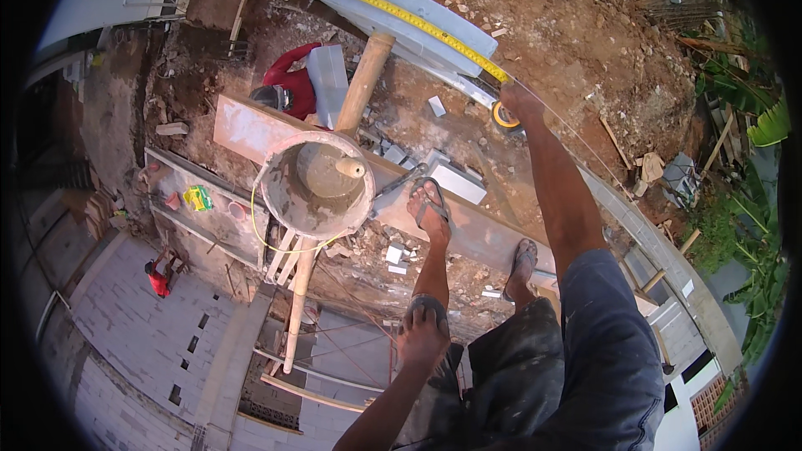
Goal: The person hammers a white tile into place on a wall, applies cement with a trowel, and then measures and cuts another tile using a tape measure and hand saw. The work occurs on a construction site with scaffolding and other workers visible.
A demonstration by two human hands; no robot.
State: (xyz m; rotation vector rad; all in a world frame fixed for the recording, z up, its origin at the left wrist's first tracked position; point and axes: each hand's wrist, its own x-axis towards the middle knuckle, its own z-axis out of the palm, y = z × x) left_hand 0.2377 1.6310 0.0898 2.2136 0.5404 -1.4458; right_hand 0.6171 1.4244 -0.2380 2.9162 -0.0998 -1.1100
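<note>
My right hand (521, 103) is closed on a tape measure (505, 117), its round yellow-and-black case at the fingers. The yellow blade (409, 20) runs out from there to the upper left, along the top of a row of pale blocks (443, 43). My left hand (423, 339) rests on my bent left knee with the fingers laid over it and holds nothing. Both my feet, in flip-flops, stand on a narrow board (489, 221). Left of my left foot is a round tub (271, 192) with wet grey mortar (322, 171) inside.
A bamboo pole (368, 83) stands beside the tub. A string line (576, 135) passes my right arm. Below, a person in red (292, 83) is next to a pale block (327, 79); another person (159, 280) is farther down. Loose blocks (455, 182) lie near my foot.
</note>
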